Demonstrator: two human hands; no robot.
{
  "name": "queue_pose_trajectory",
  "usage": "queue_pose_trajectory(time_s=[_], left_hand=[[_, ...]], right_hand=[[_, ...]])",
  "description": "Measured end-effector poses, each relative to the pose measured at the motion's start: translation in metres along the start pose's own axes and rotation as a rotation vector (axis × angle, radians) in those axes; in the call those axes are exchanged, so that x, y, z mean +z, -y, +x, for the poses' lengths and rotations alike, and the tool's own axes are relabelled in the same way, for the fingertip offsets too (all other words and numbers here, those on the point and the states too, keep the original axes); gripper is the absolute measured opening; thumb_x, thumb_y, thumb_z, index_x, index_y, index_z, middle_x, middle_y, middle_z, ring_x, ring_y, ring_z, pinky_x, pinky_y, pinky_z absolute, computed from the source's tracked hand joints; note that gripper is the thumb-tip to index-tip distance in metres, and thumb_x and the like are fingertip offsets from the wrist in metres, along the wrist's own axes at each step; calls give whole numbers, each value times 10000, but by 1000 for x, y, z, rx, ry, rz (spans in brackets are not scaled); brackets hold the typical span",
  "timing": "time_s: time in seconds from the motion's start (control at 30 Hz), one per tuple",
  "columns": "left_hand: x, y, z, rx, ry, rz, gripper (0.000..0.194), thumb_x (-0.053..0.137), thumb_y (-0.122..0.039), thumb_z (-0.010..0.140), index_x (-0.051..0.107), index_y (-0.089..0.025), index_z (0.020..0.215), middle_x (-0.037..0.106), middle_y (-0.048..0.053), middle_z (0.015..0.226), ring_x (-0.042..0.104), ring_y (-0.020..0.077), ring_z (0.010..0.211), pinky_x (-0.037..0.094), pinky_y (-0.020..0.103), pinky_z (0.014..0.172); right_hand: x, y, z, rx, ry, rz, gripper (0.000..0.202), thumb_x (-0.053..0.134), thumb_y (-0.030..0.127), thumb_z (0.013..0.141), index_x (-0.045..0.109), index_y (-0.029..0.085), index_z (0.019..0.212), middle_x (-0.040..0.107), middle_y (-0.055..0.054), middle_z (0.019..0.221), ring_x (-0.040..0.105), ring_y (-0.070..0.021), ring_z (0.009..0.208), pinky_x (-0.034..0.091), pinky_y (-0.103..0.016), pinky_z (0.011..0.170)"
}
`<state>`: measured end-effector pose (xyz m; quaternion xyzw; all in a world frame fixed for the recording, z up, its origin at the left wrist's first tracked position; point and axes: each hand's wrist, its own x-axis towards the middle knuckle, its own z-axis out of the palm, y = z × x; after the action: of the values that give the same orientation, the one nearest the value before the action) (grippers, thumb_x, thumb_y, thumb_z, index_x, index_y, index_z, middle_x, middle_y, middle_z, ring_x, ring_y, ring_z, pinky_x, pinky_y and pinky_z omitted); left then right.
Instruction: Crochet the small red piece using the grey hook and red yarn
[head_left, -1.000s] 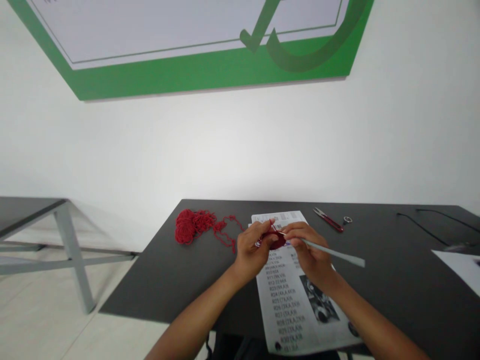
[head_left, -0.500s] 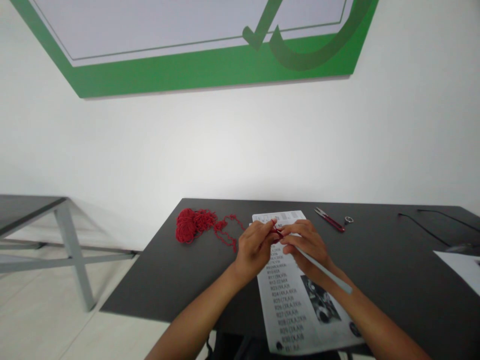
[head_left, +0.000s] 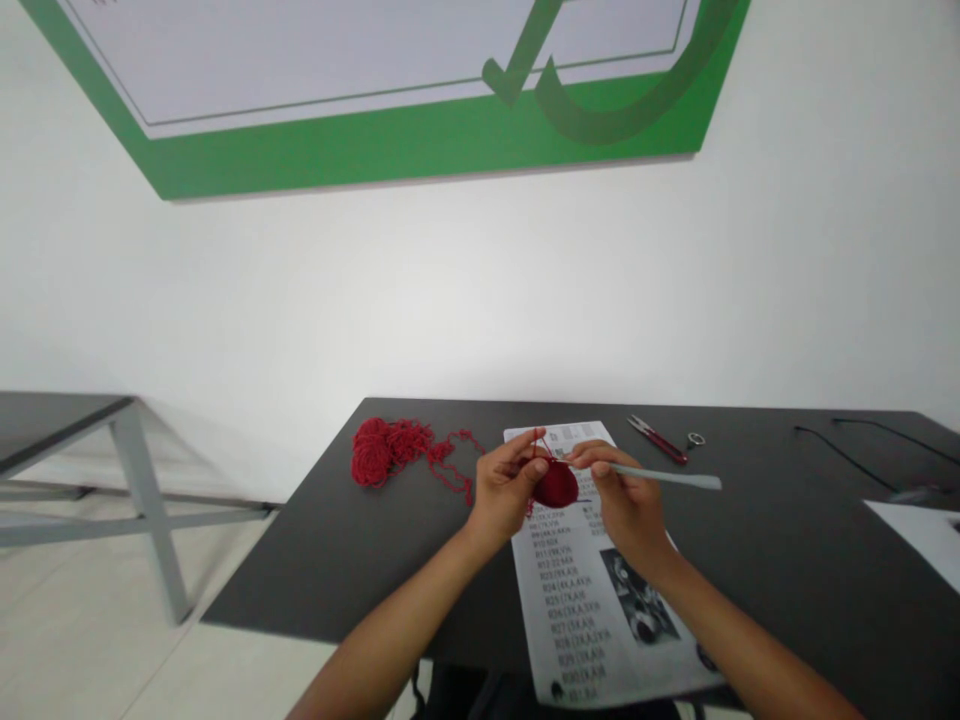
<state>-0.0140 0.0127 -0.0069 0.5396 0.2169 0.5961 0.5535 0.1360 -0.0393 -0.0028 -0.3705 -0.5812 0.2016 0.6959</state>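
Observation:
Between my hands is a small round piece of red crochet work [head_left: 556, 486], held above a printed pattern sheet [head_left: 559, 610]. My left hand [head_left: 504, 487] pinches its left edge, and a strand of red yarn runs up over the raised index finger. In my right hand [head_left: 626, 505] is a crochet hook [head_left: 679, 479] with a pale grey handle, which sticks out to the right. The hook's tip meets the top edge of the piece, though the stitch there is too small to make out. Loose red yarn [head_left: 450, 460] lies to the left, joined to a ball [head_left: 373, 452].
Thread snips [head_left: 658, 440] with a red handle and a small ring lie at the table's back, right of the sheet. Eyeglasses [head_left: 855, 460] and a white paper [head_left: 919, 540] are at the far right. A second table [head_left: 60, 420] stands to the left.
The red piece has turned to show its round face. My right hand has rotated, so the hook's handle swung from pointing down along the forearm to nearly level, pointing right.

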Motion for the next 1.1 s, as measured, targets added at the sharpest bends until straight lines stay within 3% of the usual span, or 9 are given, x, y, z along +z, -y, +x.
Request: queue_pose_trajectory(time_s=[0.43,0.6,0.8,0.9,1.0,1.1], left_hand=[[0,0,-1,31,8,25,412,856,-359,750,790,-188,1119,761,41,775,648,128,630,539,249,624],[-3,-2,-2,137,31,218,391,800,-374,815,777,-172,1149,765,44,782,650,130,617,536,240,598],[-5,-6,-2,483,61,534,285,714,-244,896,757,-218,1176,765,27,822,677,130,700,559,239,661],[-5,-7,-2,590,71,607,292,683,-193,914,739,-227,1199,746,15,803,666,119,685,554,222,634],[-5,-6,-2,610,61,621,302,676,-174,917,727,-228,1210,746,11,810,669,115,680,558,222,637],[-5,-6,-2,540,54,597,285,691,-193,909,733,-216,1190,761,16,830,690,122,690,571,228,653]], right_hand=[[0,4,0,-9,-17,-19,263,599,456,979,742,256,883,743,-42,876,715,-218,858,583,-350,787],[0,1,0,-40,13,-10,237,603,426,982,739,256,890,728,-46,898,701,-216,887,580,-352,803],[-6,-4,-1,-101,99,-58,195,584,375,999,727,256,939,722,-54,950,693,-223,930,577,-375,827],[-9,-6,-2,-196,156,-114,177,572,356,1008,721,263,987,715,-56,1002,685,-224,967,565,-392,867],[-10,-6,-3,-279,194,-167,182,567,365,1011,720,265,1015,703,-60,1032,671,-227,994,551,-403,884],[-10,-5,-5,-300,202,-184,192,562,381,1013,718,270,1030,698,-62,1053,663,-232,1021,540,-411,905]])
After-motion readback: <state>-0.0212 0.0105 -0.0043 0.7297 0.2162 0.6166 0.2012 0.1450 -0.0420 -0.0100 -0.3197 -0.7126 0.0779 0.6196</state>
